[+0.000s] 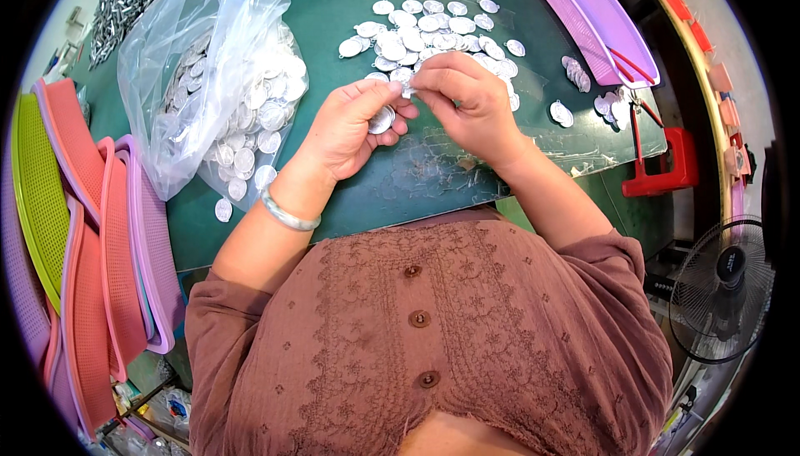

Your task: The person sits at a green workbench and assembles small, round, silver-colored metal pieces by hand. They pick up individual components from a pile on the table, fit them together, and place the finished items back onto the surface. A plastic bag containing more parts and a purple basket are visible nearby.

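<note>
In front of my chest both hands meet over the green table (358,206). My left hand (354,118) is curled round several oval silver medals (382,120), and its thumb and forefinger reach up to a medal at the fingertips. My right hand (467,102) pinches at that same spot; the small piece between its fingers is mostly hidden. Just beyond my hands spreads a loose pile of the same medals (417,35), each with a small loop. To the left, a clear plastic bag (200,6) lies open with many more medals (271,110) spilling from it.
A purple basket (583,14) holding a red-handled tool stands at the back right, with small stacks of medals (575,75) nearby. A red clamp-like frame (667,168) is at the right table edge. Stacked plastic baskets (125,264) crowd the left; a fan (721,289) stands right.
</note>
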The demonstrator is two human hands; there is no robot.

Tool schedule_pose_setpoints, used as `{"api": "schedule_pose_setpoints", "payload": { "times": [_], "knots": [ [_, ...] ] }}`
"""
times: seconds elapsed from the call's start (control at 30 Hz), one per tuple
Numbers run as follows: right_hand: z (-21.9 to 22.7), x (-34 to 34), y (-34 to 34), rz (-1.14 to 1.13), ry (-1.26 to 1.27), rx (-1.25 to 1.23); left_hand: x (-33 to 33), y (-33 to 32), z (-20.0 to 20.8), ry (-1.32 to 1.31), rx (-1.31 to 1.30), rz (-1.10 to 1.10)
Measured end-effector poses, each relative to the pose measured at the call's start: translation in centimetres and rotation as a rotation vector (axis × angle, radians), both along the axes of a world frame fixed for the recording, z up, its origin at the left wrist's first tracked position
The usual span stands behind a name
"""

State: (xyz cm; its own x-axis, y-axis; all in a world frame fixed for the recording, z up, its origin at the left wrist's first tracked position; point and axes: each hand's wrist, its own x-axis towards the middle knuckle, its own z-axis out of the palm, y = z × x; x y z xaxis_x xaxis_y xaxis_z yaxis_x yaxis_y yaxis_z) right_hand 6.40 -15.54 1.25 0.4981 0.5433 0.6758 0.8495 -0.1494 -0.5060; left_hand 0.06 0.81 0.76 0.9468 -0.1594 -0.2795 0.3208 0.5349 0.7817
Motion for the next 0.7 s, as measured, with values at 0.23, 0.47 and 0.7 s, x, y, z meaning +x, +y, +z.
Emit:
{"api": "schedule_pose_setpoints", "payload": {
  "times": [0.23, 0.47, 0.7],
  "knots": [
    [-0.9, -0.4, -0.1, 0.023, 0.616, 0.223, 0.2, -0.3, -0.7, -0.128, 0.128, 0.087],
    [-0.2, -0.6, -0.8, 0.048, 0.843, 0.126, -0.1, -1.0, -0.7, -0.271, 0.280, 0.175],
    [-0.2, -0.7, -0.8, 0.024, 0.820, 0.122, -0.2, -1.1, -0.7, -0.303, 0.267, 0.191]
  ]
}}
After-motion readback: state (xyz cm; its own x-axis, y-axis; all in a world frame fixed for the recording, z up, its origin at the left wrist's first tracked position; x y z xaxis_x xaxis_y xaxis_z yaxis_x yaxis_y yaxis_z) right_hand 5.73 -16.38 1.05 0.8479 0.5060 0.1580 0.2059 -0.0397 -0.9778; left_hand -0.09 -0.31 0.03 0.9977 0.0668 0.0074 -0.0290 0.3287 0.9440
